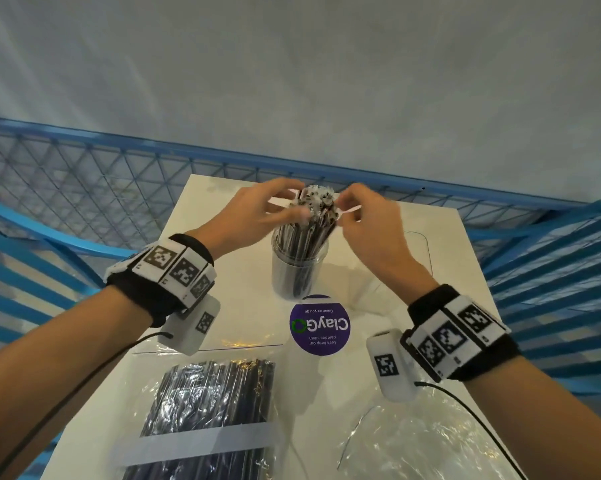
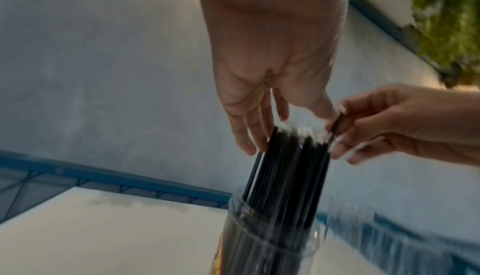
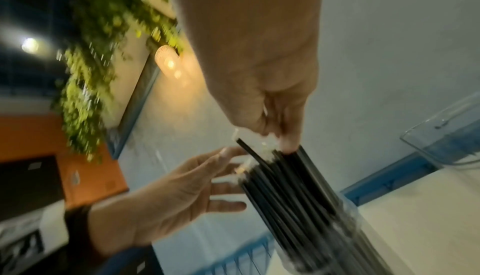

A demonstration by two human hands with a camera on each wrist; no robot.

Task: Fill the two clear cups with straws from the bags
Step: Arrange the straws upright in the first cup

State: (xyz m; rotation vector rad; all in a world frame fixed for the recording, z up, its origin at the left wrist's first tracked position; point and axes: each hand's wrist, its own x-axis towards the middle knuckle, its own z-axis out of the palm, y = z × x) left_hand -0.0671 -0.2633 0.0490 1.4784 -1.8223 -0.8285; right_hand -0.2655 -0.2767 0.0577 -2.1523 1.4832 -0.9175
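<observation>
A clear cup [image 1: 292, 275] stands mid-table, packed with black straws [image 1: 311, 233] in thin clear wrappers. Both hands are at the straw tops. My left hand [image 1: 285, 206] has its fingers straight and spread, touching the left side of the bundle [image 2: 291, 166]. My right hand [image 1: 340, 209] pinches the top of one black straw [image 2: 337, 127] at the bundle's right edge. A clear bag [image 1: 209, 403] full of black straws lies at the near left. In the right wrist view the right fingertips [image 3: 288, 144] sit on the straw ends. A second cup is not identifiable.
A crumpled, seemingly empty clear bag [image 1: 413, 441] lies at the near right. A purple round sticker [image 1: 319, 325] sits on the white table [image 1: 243, 299]. A clear acrylic holder [image 3: 446, 135] stands at the far right edge. A blue mesh fence [image 1: 84, 174] surrounds the table.
</observation>
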